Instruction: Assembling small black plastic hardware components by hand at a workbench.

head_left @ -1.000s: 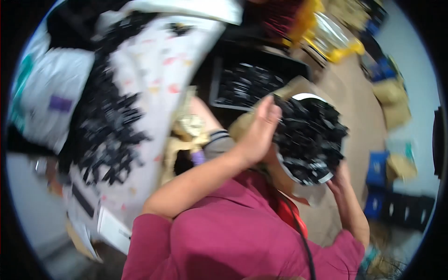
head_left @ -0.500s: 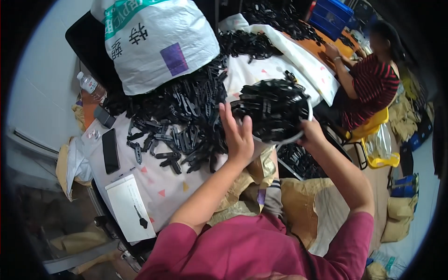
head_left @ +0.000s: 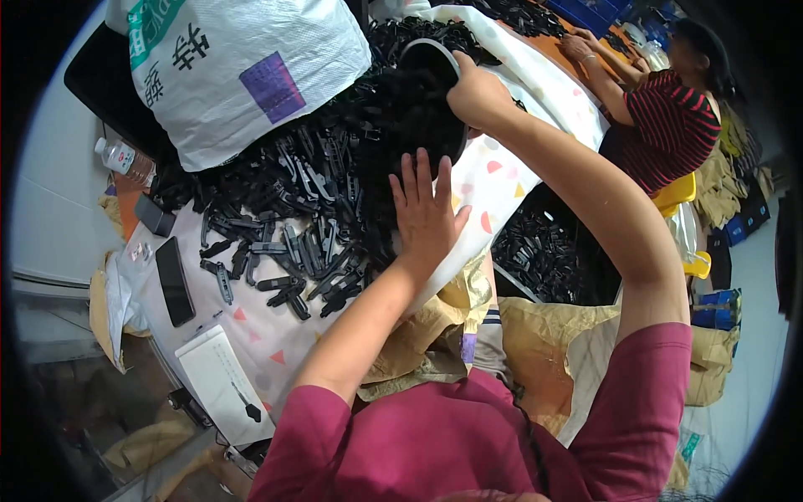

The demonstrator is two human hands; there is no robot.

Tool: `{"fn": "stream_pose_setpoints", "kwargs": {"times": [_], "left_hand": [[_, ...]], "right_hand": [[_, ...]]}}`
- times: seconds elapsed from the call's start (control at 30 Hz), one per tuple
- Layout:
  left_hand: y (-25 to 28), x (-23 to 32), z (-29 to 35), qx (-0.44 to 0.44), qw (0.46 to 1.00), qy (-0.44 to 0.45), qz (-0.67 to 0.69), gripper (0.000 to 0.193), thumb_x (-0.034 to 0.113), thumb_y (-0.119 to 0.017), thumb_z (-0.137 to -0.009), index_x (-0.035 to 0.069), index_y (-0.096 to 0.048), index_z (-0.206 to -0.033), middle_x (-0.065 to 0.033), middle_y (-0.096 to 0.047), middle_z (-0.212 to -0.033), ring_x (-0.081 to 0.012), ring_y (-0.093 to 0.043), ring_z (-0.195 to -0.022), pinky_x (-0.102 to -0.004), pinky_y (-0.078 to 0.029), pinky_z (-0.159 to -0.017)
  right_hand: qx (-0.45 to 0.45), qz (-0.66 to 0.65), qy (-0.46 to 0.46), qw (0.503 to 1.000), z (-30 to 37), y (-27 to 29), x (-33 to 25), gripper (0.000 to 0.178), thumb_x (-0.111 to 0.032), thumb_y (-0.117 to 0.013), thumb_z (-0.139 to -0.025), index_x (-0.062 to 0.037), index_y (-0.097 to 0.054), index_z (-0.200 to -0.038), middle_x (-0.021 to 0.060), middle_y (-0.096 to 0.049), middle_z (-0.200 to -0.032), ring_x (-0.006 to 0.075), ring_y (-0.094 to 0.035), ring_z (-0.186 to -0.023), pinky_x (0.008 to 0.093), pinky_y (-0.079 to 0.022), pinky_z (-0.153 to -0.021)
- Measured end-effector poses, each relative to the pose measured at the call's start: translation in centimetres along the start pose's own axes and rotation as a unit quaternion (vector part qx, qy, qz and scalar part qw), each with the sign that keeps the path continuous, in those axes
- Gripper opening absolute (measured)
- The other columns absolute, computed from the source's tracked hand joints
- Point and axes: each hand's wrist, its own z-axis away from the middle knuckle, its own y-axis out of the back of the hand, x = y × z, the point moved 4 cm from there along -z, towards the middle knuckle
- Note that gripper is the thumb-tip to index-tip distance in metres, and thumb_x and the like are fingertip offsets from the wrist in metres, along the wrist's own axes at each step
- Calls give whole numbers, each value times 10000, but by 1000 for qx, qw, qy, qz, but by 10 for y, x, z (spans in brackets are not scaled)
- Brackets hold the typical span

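While the right hand (head_left: 477, 94) grips the rim of a round black container (head_left: 435, 84) tipped on its side near the upper middle, black plastic clips (head_left: 301, 217) spill from it onto the patterned cloth (head_left: 276, 335).
Left hand (head_left: 427, 216) lies open and flat, fingers spread, against the heap just below the container; half a second ago both hands held the loaded container level above the pile. A white sack (head_left: 242, 75) sits upper left, a phone (head_left: 174, 280) at left.
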Motion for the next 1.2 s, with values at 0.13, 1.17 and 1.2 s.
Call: {"fn": "stream_pose_setpoints", "kwargs": {"times": [0.13, 1.17, 1.2], "left_hand": [[-14, -10, -1, -50, 996, 28, -69, 739, 351, -718, -667, 61, -418, -1277, -220, -202, -1407, -403, -194, -1305, -559, -191, -1025], [2, 251, 152, -343, 686, -605, 213, 96, 120, -524, -702, 98, -602, -754, -45, -563, -664, -207, -557, -683, -470, -283, -1030], [4, 246, 155, -365, 660, -617, 224, 56, 120, -527, -690, 112, -578, -668, -33, -537, -618, -195, -532, -600, -466, -311, -1014]], "right_hand": [[141, 151, 119, 971, -9, -2, -8, 568, -49, -433, -788, -180, -351, -1335, 256, -585, -1011, 393, -610, -852, 438, -510, -709], [-114, 257, -207, 937, 391, -42, 395, 677, -14, -456, -768, -294, -291, -1362, 326, -392, -1235, 371, -615, -737, 412, -510, -569], [-101, 236, -164, 953, 386, -64, 433, 525, -202, -464, -849, -212, -318, -1354, 328, -365, -1269, 399, -608, -784, 428, -510, -649]]}}
